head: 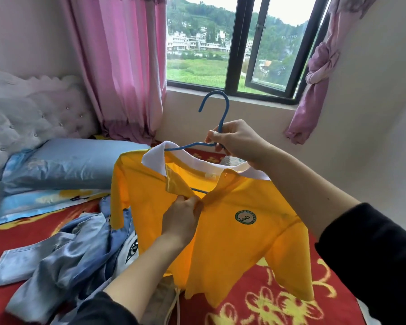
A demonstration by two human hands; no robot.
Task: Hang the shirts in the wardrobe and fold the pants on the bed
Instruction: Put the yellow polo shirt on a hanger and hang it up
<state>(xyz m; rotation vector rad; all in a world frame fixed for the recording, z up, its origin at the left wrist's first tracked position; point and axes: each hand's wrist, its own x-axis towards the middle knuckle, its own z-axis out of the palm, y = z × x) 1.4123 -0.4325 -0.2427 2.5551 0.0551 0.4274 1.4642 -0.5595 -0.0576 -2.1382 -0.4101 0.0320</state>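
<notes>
Above the red bed [291, 308], the right hand [234, 143] grips a blue hanger [217, 113] carrying a yellow shirt [232, 249], while the left hand [183, 219] pinches its placket.

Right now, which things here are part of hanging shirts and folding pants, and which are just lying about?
Job: yellow shirt, blue hanger, left hand, right hand, blue satin garments.
Lying about: blue pillow, pink curtain, tufted headboard.

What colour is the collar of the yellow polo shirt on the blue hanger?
The shirt's collar is white; the head view shows it best.
</notes>
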